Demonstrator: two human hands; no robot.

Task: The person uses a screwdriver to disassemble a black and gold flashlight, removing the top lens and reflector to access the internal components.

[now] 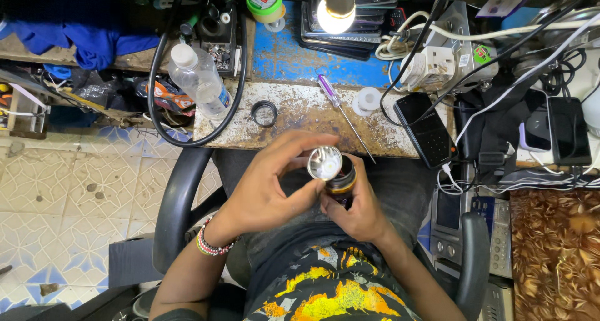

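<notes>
— What labelled things lie about?

— A clear plastic bottle [199, 77] with a blue-and-white label lies tilted at the bench's left end; a green-rimmed tape roll [265, 1] with a red-and-white label sits at the top.

— And the hands?

— Over the lap, the left hand [265, 186] pinches a silvery reflector [324, 162], its face upward. The right hand [356, 211] grips the dark torch body [342, 182], axis pointing up toward the camera.

On the worn plank tabletop [300, 118], the small black ring [264, 113] lies at 9 o'clock from the purple-handled screwdriver [342, 113]; the clear plastic bottle [199, 80] lies at 10 o'clock from the ring, the black phone [425, 130] at 3 o'clock from the screwdriver.
</notes>
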